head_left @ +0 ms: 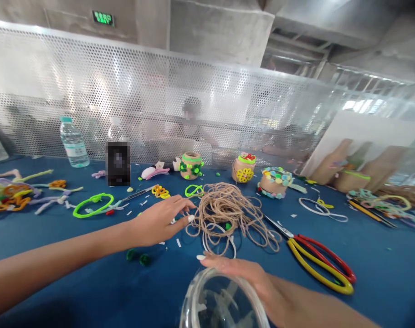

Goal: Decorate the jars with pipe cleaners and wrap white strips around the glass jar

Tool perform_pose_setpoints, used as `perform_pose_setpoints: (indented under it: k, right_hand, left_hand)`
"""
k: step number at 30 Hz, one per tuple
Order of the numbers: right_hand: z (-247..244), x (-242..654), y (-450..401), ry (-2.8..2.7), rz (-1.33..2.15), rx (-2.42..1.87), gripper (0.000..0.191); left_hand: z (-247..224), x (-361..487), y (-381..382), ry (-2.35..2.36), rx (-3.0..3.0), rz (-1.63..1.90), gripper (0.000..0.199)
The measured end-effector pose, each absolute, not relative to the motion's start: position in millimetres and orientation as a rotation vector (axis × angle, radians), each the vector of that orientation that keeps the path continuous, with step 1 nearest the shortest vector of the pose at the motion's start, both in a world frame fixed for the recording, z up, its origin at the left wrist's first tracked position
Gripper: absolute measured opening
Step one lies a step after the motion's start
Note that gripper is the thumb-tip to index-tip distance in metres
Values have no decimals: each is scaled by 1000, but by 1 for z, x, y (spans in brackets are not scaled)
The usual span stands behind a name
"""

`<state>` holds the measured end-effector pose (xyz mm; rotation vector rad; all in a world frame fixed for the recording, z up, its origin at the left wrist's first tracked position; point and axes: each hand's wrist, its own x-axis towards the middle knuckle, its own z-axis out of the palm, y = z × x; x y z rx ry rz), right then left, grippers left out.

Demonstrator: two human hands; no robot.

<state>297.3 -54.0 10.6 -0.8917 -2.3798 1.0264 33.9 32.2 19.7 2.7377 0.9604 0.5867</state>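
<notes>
My left hand (164, 219) is stretched out above the blue table, thumb and fingers apart, with its fingertips at the left edge of a loose heap of brown twine (224, 207). Nothing shows between those fingers. Close to me, my right hand (251, 278) grips a clear glass jar (188, 303) by its side near the rim. The jar's lower part is cut off by the frame's bottom edge. Scissors (289, 234) with one red and one yellow handle lie to the right of the twine, and a white cord loop (234, 248) is partly under it.
Behind the twine stand three decorated jars: one green-trimmed (190, 169), one with a yellow flower (244, 175), one pastel-dotted (274, 184). A water bottle (74, 148) and a pixelated dark block (117, 164) stand left. Pipe cleaners (14, 196) and paper scraps lie about; a perforated metal screen (142, 105) closes the back.
</notes>
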Motion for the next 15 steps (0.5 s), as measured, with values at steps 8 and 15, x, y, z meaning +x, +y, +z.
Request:
perform_pose_setpoints:
  k: [8,15]
  right_hand:
    - [61,282,84,-2519,200,-1638,100]
    - [144,309,93,-2219,-90,-1651,34]
  left_hand:
    - [29,76,57,723,3201,1061,21]
    - [27,57,27,98,3699,1016,24]
